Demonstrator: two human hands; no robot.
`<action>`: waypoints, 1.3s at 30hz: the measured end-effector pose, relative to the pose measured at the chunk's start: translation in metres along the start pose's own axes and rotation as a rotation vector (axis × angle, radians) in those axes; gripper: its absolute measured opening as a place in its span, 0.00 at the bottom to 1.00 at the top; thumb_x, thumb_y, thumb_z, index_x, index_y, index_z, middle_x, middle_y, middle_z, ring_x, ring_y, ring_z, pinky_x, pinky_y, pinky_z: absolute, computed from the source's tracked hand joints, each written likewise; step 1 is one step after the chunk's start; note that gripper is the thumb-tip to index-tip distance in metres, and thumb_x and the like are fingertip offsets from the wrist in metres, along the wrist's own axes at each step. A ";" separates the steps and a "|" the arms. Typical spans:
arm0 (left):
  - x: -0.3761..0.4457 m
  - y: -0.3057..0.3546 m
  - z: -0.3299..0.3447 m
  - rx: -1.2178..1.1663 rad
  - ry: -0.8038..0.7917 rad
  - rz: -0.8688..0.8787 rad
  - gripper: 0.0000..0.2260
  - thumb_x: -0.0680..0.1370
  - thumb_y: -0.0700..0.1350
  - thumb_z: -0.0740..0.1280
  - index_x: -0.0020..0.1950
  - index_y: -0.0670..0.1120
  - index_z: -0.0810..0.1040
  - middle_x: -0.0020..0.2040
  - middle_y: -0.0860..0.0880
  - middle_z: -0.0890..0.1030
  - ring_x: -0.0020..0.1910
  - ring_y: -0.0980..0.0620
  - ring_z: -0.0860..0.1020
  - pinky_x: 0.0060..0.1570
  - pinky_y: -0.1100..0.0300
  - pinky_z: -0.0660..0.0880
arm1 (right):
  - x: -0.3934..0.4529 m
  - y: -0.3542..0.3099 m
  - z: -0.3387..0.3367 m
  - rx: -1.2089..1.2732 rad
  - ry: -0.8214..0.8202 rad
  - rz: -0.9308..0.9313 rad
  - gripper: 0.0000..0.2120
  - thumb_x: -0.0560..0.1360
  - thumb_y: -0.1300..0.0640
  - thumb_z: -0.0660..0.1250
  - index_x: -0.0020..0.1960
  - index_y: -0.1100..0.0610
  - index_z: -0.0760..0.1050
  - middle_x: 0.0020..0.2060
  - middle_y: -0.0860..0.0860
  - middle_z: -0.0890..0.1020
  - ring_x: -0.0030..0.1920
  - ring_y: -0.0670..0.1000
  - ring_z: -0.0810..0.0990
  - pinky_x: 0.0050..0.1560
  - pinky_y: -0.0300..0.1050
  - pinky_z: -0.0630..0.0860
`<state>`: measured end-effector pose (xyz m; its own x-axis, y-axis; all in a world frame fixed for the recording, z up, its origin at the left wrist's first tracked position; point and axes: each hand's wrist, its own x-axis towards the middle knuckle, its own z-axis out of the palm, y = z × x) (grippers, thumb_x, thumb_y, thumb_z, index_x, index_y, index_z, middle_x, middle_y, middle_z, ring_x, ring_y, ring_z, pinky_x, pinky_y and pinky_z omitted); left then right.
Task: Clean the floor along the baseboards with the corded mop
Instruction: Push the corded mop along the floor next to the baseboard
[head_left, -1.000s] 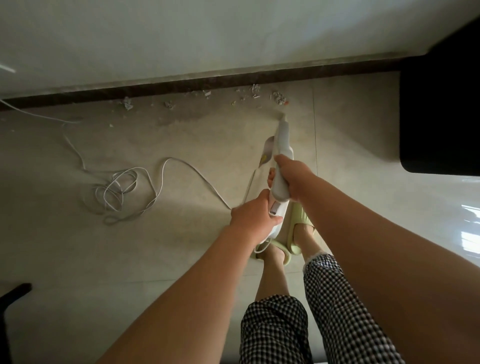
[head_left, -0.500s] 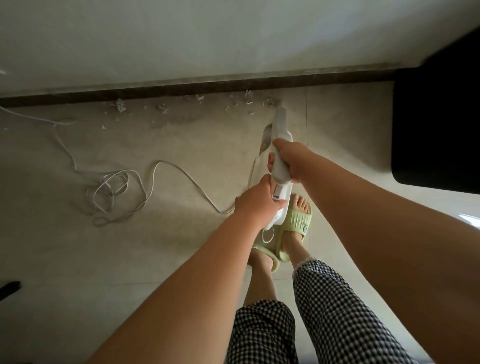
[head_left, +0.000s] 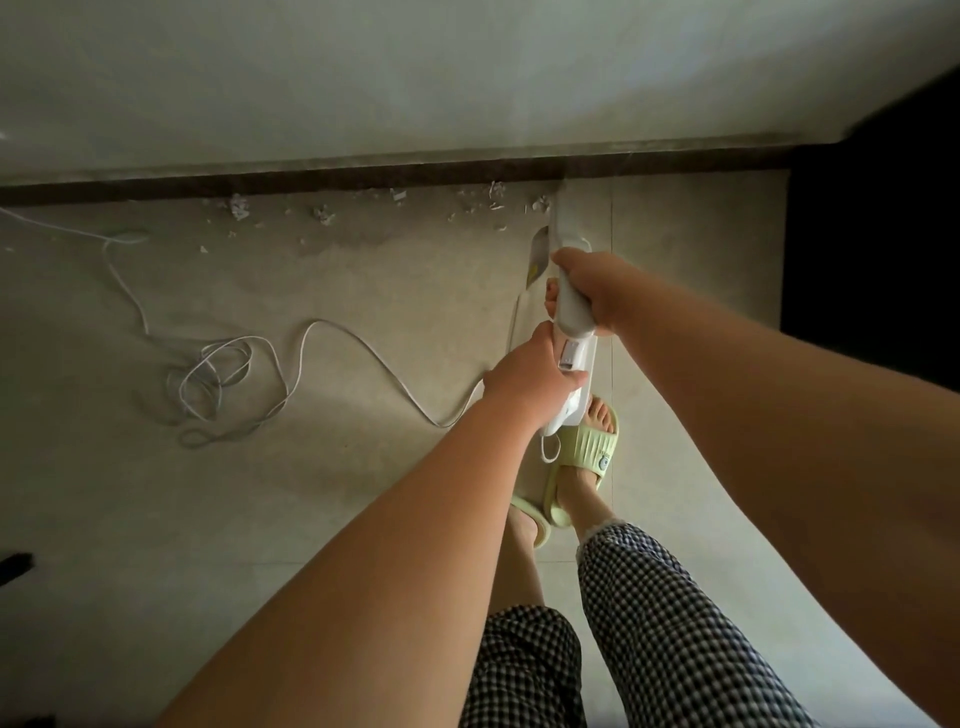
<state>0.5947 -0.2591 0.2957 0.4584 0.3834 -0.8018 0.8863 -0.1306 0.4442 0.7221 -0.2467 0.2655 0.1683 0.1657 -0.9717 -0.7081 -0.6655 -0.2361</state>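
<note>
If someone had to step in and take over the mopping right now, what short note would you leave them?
Hands: left hand grips the lower part of the white mop handle; right hand grips it higher up.
Things: the mop points at the dark baseboard, its far end close to it. White cord trails left across the floor into a loose tangle.
Done: cannot tell how much is cleaned.
Left: paper scraps lie scattered along the baseboard to the left of the mop. Mind the cord near your feet.

at ten o'clock we see a tangled cord (head_left: 218, 384) on the floor (head_left: 363, 291); a dark cabinet (head_left: 878, 234) blocks two o'clock; debris (head_left: 322, 214) lines the baseboard (head_left: 311, 182) at twelve.
</note>
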 end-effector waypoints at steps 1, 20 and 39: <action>-0.001 0.000 0.000 0.008 -0.001 -0.003 0.18 0.78 0.52 0.66 0.65 0.49 0.66 0.55 0.49 0.79 0.54 0.44 0.78 0.56 0.47 0.75 | -0.001 0.001 0.000 0.004 0.001 0.003 0.10 0.80 0.55 0.61 0.45 0.61 0.68 0.31 0.53 0.72 0.29 0.48 0.72 0.26 0.36 0.76; -0.037 -0.021 0.007 -0.255 -0.028 -0.095 0.19 0.78 0.50 0.67 0.67 0.47 0.67 0.59 0.47 0.78 0.59 0.44 0.77 0.61 0.49 0.73 | -0.003 0.029 0.028 -0.104 0.019 0.095 0.08 0.78 0.59 0.63 0.54 0.60 0.69 0.31 0.53 0.73 0.28 0.49 0.73 0.22 0.38 0.75; -0.013 -0.009 -0.003 -0.418 0.039 -0.116 0.20 0.78 0.48 0.67 0.68 0.45 0.67 0.62 0.44 0.77 0.60 0.41 0.77 0.58 0.46 0.76 | 0.013 -0.003 0.042 -0.247 0.003 0.028 0.03 0.79 0.61 0.59 0.49 0.60 0.66 0.33 0.55 0.71 0.28 0.49 0.71 0.20 0.39 0.74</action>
<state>0.5806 -0.2606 0.3034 0.3477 0.4093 -0.8435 0.8251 0.2937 0.4826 0.6979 -0.2120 0.2541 0.1537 0.1426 -0.9778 -0.5236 -0.8274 -0.2030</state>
